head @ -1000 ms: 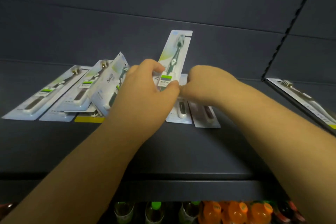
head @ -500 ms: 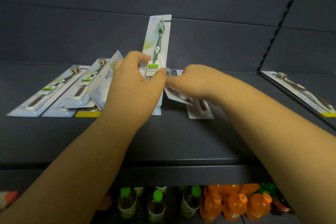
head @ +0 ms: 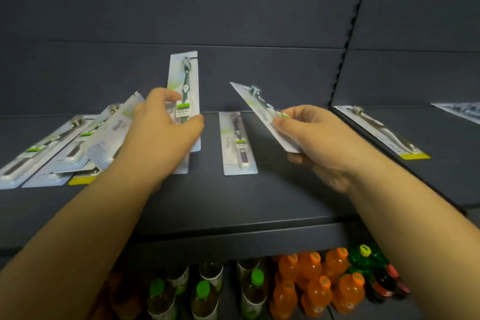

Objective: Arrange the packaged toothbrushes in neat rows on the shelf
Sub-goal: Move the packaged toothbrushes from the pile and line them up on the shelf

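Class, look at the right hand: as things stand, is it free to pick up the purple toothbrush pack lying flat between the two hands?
Probably not yet. The purple pack lies uncovered beside it, but the right hand already grips another toothbrush pack, lifted and tilted.
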A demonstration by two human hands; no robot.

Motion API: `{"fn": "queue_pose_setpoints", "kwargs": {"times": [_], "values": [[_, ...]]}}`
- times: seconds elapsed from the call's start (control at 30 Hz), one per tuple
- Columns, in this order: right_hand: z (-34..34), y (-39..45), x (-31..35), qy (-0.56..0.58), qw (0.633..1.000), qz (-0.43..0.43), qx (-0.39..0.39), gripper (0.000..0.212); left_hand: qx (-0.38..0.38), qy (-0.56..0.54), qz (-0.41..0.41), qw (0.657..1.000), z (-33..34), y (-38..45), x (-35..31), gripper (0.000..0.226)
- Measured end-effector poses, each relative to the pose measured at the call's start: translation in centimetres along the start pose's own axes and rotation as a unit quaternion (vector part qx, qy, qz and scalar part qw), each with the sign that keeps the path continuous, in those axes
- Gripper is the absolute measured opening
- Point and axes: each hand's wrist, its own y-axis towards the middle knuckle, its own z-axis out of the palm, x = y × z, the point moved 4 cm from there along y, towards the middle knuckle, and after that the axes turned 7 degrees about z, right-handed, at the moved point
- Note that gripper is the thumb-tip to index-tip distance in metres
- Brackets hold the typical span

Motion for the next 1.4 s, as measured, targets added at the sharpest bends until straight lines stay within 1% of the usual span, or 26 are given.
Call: {"fn": "queue_pose_setpoints", "kwargs": {"times": [0.1,0.2,0.33,0.5,0.67,0.77,0.93,1.0,1.07,1.13,1.27,1.4], "values": [[-3.6,-1.7,-0.4,0.023,0.999,-0.024,-0.024,0.017,0.011,-0.067,0.018,0.998,2.2,-1.4,-3.0,0.031],[-7.7,-4.0,-0.3,0.065,0.995,-0.063,-0.044,0.016,0.036,-0.133,0.042,0.990,5.5,-3.9,-6.4,0.028],[-14.0,-6.9,-1.4,0.064,0.985,-0.124,-0.106,0.017,0.066,-0.137,0.074,0.986,10.8,-7.3,-10.6,0.030],[-23.8,-10.2,-4.4,0.064,0.979,-0.113,-0.159,0.015,0.125,-0.136,0.091,0.979,18.8,-11.4,-16.8,0.033],[-33.6,-14.4,-7.1,0.063,0.974,-0.107,-0.190,0.019,0.151,-0.148,0.118,0.970,26.8,-16.3,-23.6,0.034],[-39.3,-16.8,-8.4,0.033,0.970,-0.107,-0.216,0.021,0.173,-0.153,0.125,0.965,31.5,-19.1,-27.1,0.034],[-48.0,-19.7,-10.5,0.000,0.952,-0.102,-0.287,0.026,0.217,-0.166,0.123,0.954,38.6,-22.5,-32.2,0.034],[-50.6,-20.0,-11.5,0.002,0.948,-0.100,-0.304,0.031,0.231,-0.166,0.123,0.951,41.1,-23.3,-33.8,0.034],[-52.8,-19.9,-12.3,0.005,0.947,-0.099,-0.304,0.033,0.241,-0.164,0.122,0.949,43.6,-23.7,-35.1,0.035],[-55.0,-19.4,-12.9,-0.002,0.946,-0.098,-0.309,0.032,0.250,-0.172,0.118,0.945,46.2,-23.7,-36.3,0.035],[-59.9,-18.2,-14.0,-0.032,0.935,-0.090,-0.342,0.032,0.272,-0.199,0.118,0.934,52.0,-23.3,-38.2,0.034],[-65.4,-17.2,-15.1,-0.025,0.925,-0.087,-0.369,0.025,0.307,-0.240,0.102,0.915,58.0,-23.3,-40.6,0.033]]}}
